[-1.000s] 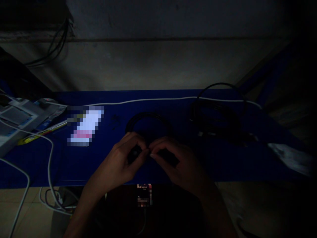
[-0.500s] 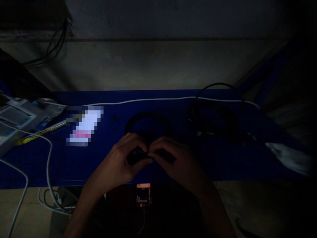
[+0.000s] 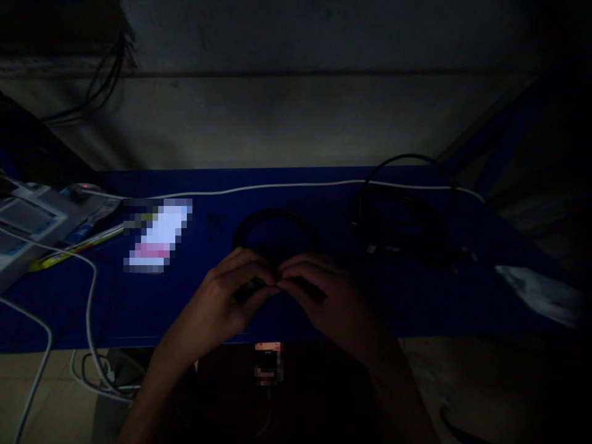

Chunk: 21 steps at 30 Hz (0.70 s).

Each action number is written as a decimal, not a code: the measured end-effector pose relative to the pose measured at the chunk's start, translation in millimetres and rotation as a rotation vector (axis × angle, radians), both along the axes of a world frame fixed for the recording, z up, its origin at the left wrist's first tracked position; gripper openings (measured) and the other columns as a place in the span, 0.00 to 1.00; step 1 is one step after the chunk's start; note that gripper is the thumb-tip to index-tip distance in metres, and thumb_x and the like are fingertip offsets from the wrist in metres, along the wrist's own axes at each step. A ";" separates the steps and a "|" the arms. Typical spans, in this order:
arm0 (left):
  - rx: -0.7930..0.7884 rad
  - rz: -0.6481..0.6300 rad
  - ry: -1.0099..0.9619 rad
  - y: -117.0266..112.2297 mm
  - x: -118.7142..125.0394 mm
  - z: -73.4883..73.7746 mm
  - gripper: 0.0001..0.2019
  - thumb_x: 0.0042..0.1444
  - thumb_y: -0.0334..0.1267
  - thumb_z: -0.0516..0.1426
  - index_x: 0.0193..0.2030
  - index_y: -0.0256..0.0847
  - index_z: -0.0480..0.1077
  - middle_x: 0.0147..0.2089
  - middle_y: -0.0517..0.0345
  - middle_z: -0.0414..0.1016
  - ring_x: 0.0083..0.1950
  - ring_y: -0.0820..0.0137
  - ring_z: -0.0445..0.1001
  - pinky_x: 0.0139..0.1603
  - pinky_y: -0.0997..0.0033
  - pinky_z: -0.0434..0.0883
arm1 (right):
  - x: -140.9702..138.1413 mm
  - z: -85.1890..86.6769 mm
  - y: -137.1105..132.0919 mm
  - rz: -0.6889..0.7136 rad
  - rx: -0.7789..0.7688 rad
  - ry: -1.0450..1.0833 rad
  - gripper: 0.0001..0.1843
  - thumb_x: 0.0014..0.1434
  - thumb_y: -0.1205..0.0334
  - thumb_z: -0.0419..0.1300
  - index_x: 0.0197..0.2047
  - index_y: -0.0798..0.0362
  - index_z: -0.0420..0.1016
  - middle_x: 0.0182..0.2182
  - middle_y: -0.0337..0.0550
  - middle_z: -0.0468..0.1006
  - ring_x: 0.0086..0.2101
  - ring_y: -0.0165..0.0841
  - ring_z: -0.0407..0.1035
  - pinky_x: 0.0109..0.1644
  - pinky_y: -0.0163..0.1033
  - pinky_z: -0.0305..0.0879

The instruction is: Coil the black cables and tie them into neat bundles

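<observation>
In the dim head view, my left hand (image 3: 231, 287) and my right hand (image 3: 330, 287) meet over the blue table (image 3: 194, 308). The thumb and fingers of each are pinched, with the tips touching or nearly so. What lies between the tips is too dark and small to make out. A loop of black cable (image 3: 277, 213) arches just beyond both hands, its near part hidden behind them. Inside the curl of my left hand a small greyish piece faintly shows. Several small black bits (image 3: 214, 228) lie left of the loop.
Right of my hands lies a larger black cable coil (image 3: 398, 216), and a crumpled pale bag (image 3: 536, 293) beyond it. A lit phone (image 3: 161, 234) and white boxes (image 3: 28, 222) are at left. A white cord (image 3: 277, 184) crosses the back; another screen (image 3: 268, 364) glows below the table edge.
My left thumb has shifted slightly up and inward, closer to its fingertips. Both hands otherwise keep their place, and the things on the table have not moved.
</observation>
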<state>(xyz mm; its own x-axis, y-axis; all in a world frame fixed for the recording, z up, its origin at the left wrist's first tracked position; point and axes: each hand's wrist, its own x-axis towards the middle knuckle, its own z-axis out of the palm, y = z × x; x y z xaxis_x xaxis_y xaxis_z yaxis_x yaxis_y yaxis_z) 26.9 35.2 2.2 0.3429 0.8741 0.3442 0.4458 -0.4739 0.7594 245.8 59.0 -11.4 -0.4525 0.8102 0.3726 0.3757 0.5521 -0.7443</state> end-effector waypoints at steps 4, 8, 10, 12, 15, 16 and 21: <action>-0.029 0.004 -0.022 -0.2 0.0 1.4 0.01 0.67 0.34 0.64 0.44 0.41 0.79 0.45 0.53 0.80 0.49 0.65 0.78 0.50 0.64 0.74 | 1.4 1.9 -1.2 0.009 -0.013 -0.024 0.06 0.71 0.66 0.62 0.47 0.45 0.79 0.46 0.41 0.83 0.50 0.37 0.77 0.57 0.47 0.72; -0.049 0.008 -0.040 0.1 -1.2 1.4 0.02 0.68 0.34 0.63 0.44 0.41 0.79 0.45 0.54 0.81 0.48 0.66 0.78 0.50 0.64 0.73 | 2.6 2.4 -2.3 0.037 -0.007 -0.039 0.06 0.72 0.66 0.61 0.49 0.46 0.77 0.46 0.40 0.83 0.50 0.36 0.76 0.59 0.46 0.70; -0.053 0.011 -0.043 0.1 -1.7 1.3 0.02 0.69 0.33 0.63 0.44 0.41 0.79 0.44 0.54 0.81 0.47 0.66 0.78 0.49 0.65 0.73 | 2.6 2.5 -2.7 0.045 -0.006 -0.044 0.06 0.72 0.66 0.62 0.49 0.46 0.77 0.46 0.40 0.83 0.51 0.36 0.75 0.59 0.45 0.69; -0.055 0.014 -0.047 -0.3 -1.9 1.6 0.02 0.69 0.34 0.63 0.44 0.42 0.79 0.43 0.55 0.81 0.46 0.67 0.78 0.48 0.65 0.73 | 2.2 2.5 -3.0 0.052 0.000 -0.048 0.06 0.72 0.67 0.62 0.49 0.47 0.77 0.47 0.40 0.82 0.51 0.35 0.75 0.59 0.45 0.69; -0.056 0.027 -0.049 -1.5 -1.6 2.5 0.03 0.69 0.34 0.63 0.44 0.42 0.79 0.42 0.56 0.81 0.46 0.67 0.78 0.48 0.66 0.72 | 1.3 2.3 -2.9 0.057 0.016 -0.056 0.07 0.70 0.68 0.64 0.49 0.47 0.77 0.47 0.40 0.82 0.51 0.35 0.75 0.59 0.44 0.69; -0.054 0.032 -0.048 -1.9 -1.3 2.9 0.02 0.69 0.34 0.63 0.44 0.42 0.79 0.42 0.56 0.81 0.45 0.67 0.78 0.47 0.67 0.72 | 1.0 2.1 -2.8 0.058 0.023 -0.056 0.08 0.69 0.68 0.65 0.49 0.47 0.78 0.47 0.40 0.82 0.51 0.35 0.75 0.59 0.44 0.69; -0.070 0.055 -0.040 -2.7 -0.4 4.5 0.03 0.69 0.34 0.62 0.43 0.42 0.79 0.42 0.56 0.81 0.45 0.67 0.79 0.47 0.67 0.72 | 0.8 1.0 -1.6 0.070 0.029 -0.023 0.05 0.69 0.67 0.66 0.47 0.47 0.79 0.45 0.39 0.83 0.49 0.34 0.76 0.57 0.42 0.70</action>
